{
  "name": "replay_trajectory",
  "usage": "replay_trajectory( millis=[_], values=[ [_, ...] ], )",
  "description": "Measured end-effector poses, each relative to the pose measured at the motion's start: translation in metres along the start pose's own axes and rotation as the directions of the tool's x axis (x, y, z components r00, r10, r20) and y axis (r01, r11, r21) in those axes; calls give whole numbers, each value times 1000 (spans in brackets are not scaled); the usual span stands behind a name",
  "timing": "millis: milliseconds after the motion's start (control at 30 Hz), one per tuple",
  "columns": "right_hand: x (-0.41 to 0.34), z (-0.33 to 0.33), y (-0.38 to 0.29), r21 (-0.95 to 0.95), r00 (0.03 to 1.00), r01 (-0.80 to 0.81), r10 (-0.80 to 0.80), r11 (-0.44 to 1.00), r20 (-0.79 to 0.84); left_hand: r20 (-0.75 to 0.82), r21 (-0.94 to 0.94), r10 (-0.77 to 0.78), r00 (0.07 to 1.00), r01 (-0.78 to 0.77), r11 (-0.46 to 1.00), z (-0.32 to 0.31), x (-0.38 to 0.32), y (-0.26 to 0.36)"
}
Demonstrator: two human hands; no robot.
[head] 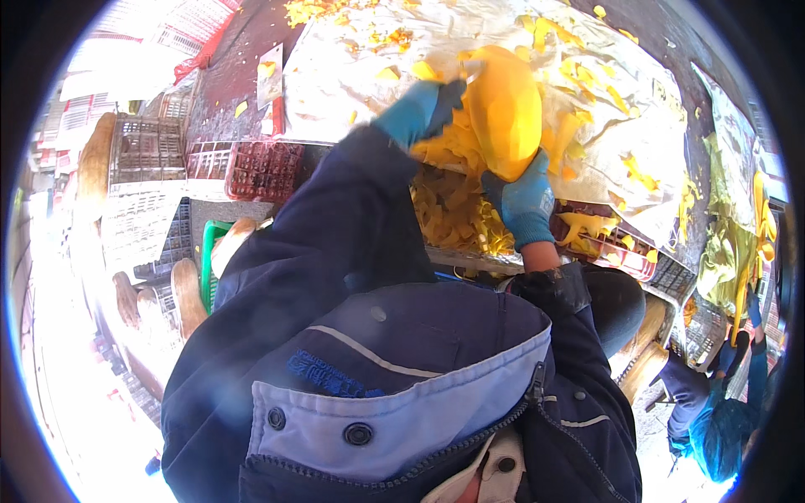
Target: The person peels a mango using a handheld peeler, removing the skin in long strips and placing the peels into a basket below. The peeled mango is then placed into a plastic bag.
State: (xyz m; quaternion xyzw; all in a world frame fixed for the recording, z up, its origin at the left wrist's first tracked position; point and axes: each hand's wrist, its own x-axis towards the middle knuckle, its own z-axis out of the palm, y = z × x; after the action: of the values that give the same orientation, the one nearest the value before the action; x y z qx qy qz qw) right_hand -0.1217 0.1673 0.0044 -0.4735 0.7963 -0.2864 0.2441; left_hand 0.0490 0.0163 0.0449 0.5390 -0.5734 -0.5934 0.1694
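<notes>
A large peeled butternut squash point(508, 107), orange-yellow with flat facets, stands tilted over the near edge of a pale cloth point(352, 82). My right hand point(525, 195), in a blue knit glove with a grey palm, cups its lower end. My left hand point(424, 113), gloved alike, grips a peeler point(471, 70), whose metal end meets the squash's upper left side. Blur and the fingers hide most of that tool. Below the squash, long curled peelings point(456, 217) fill a container under the table edge.
A flat-bladed knife with a red handle point(272, 85) lies on the dark tabletop point(233, 69) at left. Plastic crates point(148, 148), a green basket point(210, 251) and unpeeled squashes point(187, 295) stand left. Another person point(717, 415) works at far right, near a peel-strewn crate point(629, 251).
</notes>
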Motion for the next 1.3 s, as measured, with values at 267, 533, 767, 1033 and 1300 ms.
replay_trajectory(
  millis=[267,533,767,1033,1300],
  values=[
    [17,0,24,114,1000,-12,11,993,13,65,-3,-79,995,80,997,41,-38,-21],
    [34,5,49,493,993,-69,11,867,119,28,-84,20,999,-18,996,27,19,-15],
    [29,-14,39,710,965,-130,-76,692,251,140,-70,0,990,10,997,16,33,-5],
    [36,-10,47,854,853,-519,-42,35,521,261,-116,-101,960,135,984,58,-81,-32],
    [52,-36,74,910,922,-387,38,151,386,-426,-211,331,842,-448,869,-28,29,-45]
  ],
)
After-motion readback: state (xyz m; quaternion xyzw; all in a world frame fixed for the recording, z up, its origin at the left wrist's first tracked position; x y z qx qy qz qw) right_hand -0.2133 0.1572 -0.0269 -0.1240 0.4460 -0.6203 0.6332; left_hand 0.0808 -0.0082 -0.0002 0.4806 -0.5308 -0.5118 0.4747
